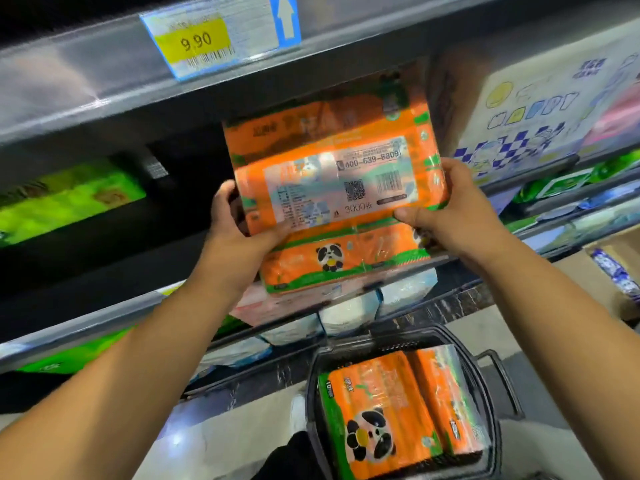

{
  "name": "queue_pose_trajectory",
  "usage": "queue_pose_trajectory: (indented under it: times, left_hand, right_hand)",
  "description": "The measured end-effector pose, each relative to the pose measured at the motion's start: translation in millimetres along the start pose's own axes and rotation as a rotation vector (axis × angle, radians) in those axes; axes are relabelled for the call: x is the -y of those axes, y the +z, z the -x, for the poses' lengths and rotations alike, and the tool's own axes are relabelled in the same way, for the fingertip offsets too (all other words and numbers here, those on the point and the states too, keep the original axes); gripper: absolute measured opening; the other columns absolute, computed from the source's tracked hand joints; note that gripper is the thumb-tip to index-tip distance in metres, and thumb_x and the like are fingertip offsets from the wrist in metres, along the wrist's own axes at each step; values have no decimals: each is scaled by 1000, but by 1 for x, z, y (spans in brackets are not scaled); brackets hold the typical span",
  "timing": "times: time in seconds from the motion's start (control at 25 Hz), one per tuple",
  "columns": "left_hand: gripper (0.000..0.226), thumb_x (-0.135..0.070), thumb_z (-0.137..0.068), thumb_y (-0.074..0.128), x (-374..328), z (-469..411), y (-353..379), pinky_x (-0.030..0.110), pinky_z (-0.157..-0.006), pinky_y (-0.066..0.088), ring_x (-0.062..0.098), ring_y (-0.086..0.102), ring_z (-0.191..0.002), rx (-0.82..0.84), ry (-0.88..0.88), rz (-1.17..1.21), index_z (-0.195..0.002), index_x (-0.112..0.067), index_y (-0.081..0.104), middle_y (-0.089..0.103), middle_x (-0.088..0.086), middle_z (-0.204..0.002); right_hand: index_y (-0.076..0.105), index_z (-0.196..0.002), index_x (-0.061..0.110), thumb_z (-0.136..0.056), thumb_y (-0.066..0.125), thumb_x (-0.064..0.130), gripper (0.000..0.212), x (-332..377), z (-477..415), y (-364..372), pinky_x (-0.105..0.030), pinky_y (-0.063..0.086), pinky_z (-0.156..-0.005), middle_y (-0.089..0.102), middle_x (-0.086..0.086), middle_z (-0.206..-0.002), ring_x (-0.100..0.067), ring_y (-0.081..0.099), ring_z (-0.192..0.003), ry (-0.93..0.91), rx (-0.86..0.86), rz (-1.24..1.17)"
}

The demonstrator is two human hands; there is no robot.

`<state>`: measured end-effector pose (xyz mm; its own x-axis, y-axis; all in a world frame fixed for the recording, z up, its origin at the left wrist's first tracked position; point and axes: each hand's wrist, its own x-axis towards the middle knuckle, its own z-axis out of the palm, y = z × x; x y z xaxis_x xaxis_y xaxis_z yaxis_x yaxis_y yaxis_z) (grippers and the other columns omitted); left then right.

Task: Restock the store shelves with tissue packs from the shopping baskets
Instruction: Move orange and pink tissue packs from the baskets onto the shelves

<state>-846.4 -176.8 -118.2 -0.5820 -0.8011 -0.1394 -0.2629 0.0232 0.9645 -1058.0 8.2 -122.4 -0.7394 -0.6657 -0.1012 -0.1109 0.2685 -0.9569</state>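
Note:
An orange tissue pack (339,181) with a white barcode label is held up at the mouth of the middle shelf, label side facing me. My left hand (239,220) grips its lower left corner and my right hand (450,199) grips its lower right edge. Under it, another orange pack with a panda (339,261) lies on the shelf edge (104,317). Behind it stands one more orange pack (311,123). Down on the floor, a black shopping basket (485,386) holds more orange panda packs (388,417).
Green packs (65,199) lie on the same shelf at the left. A white patterned pack (540,109) fills the shelf to the right. A 9.90 price tag (204,39) hangs on the upper shelf rail. White packs (349,313) sit on the shelf below. A cardboard box (609,265) stands at right.

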Motion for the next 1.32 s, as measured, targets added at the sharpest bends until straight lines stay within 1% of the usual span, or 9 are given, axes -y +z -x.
queue_pose_trajectory:
  times: [0.16,0.32,0.4,0.48,0.64,0.76,0.92,1.04,1.32]
  left_hand:
    - [84,-21,-69,85,1,-26,3,39,-86,56,7,64,-103,-61,9,-116,-136,-26,35,66,-13,-111]
    - [89,-27,-72,82,3,-52,3,41,-92,52,11,64,-105,-63,44,-181,-140,-36,26,65,-14,-112]
    - [71,-27,-76,79,1,-61,7,37,-86,56,10,64,-104,-46,83,-168,-128,-49,37,62,-7,-123]
    - [51,-33,-77,76,-1,-68,9,36,-86,56,10,64,-106,-34,107,-186,-109,-57,45,58,-3,-128]
    - [47,-39,-74,74,0,-74,13,37,-90,55,9,61,-110,-67,129,-198,-107,-60,48,55,-5,-130]
    - [53,-25,-84,71,-3,-76,27,26,-85,52,5,59,-109,-125,180,-181,-106,-62,40,53,-4,-132]
    - [63,-22,-87,70,9,-80,49,23,-86,45,9,56,-106,-132,95,-264,-134,-27,29,56,-13,-114]
    - [82,-24,-81,76,28,-84,59,9,-77,39,10,54,-112,-166,65,-324,-142,-18,20,51,-6,-133]
    - [115,-15,-68,86,51,-90,65,4,-78,40,8,55,-115,-208,178,-302,-149,-30,6,49,0,-139]
  right_hand:
    - [32,-135,32,-76,78,4,80,-10,-22,4,-21,56,-65,63,9,-113,-5,66,-94,-12,90,-29]
    - [23,-136,39,-75,75,-5,91,-17,-46,7,-24,58,-75,58,10,-120,-4,62,-104,-25,142,-3]
    - [25,-136,37,-74,74,-8,90,-20,-59,9,-26,58,-80,58,11,-121,-3,61,-105,-64,116,-15]
    - [28,-138,32,-75,74,-8,87,-19,-68,8,-22,58,-73,60,12,-117,0,63,-99,-86,104,-21]
    - [32,-132,31,-74,76,-8,83,-14,-79,6,-23,57,-69,61,10,-116,-6,64,-102,-147,90,8]
    - [31,-121,30,-69,80,-6,80,-15,-88,11,-27,57,-79,60,9,-113,-9,63,-104,-204,-28,27]
    - [31,-121,38,-58,85,3,90,-32,-92,27,-38,53,-94,58,2,-120,-11,60,-107,-190,-134,65]
    - [33,-128,47,-48,85,26,97,-52,-102,34,-49,53,-90,57,2,-125,-18,59,-114,-166,-166,101]
    - [33,-141,31,-67,85,27,90,-57,-96,41,-49,40,-102,34,-7,-140,-32,41,-121,-159,-386,471]
